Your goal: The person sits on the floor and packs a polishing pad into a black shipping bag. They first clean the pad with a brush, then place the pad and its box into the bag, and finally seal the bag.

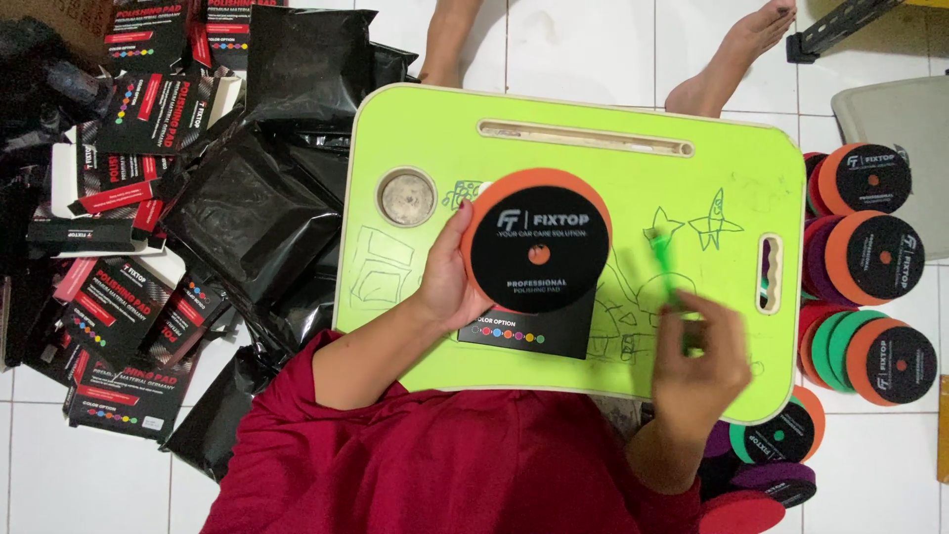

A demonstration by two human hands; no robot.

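Orange pad (pixel 537 242) gripped by left hand (pixel 445 282); tray edge (pixel 371 119) near.

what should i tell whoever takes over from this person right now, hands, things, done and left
Left hand: grip on the round orange and black pad, held over the green lap table.
Right hand: holds a thin green tool, blurred.
A black box lies under the pad.
Done: cannot tell.
Left: loose pads stacked right; flat boxes and black bags piled left.

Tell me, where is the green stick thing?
The green stick is in the right hand, over the lime-green table, right of the orange round pad.
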